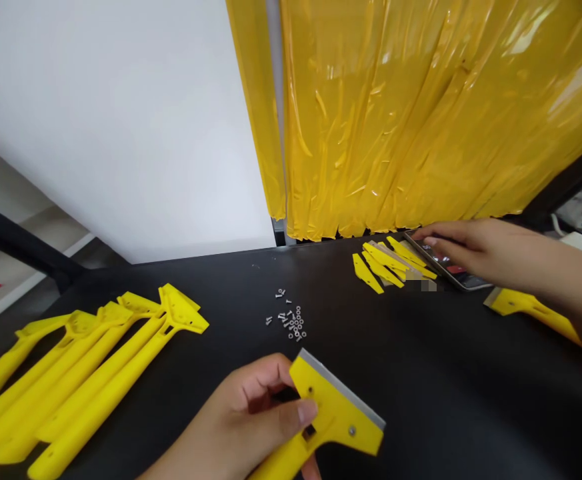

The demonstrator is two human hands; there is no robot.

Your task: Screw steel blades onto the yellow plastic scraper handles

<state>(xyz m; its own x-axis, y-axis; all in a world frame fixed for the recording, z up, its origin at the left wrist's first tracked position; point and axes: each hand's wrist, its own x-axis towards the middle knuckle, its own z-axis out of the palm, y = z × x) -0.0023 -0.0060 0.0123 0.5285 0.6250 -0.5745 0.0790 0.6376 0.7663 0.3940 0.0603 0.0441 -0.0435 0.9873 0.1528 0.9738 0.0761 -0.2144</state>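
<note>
My left hand [261, 413] grips a yellow scraper [338, 417] near its head, thumb on the upper face. A metal blade runs along the scraper's front edge, and one screw shows at its right side. My right hand [465, 247] rests over a phone [471, 279] at the back right, fingers on or just above its screen; whether it grips the phone is unclear. Small screws and nuts [293, 320] lie scattered beyond my left hand. Several flat yellow plates [368, 273] lie with metal blades beside the phone.
Several yellow scraper handles [141, 353] lie side by side on the black table [225, 280] at the left. Another yellow scraper [535, 310] lies partly under my right forearm. A white panel [121, 120] and yellow plastic sheeting [395, 120] stand along the back edge.
</note>
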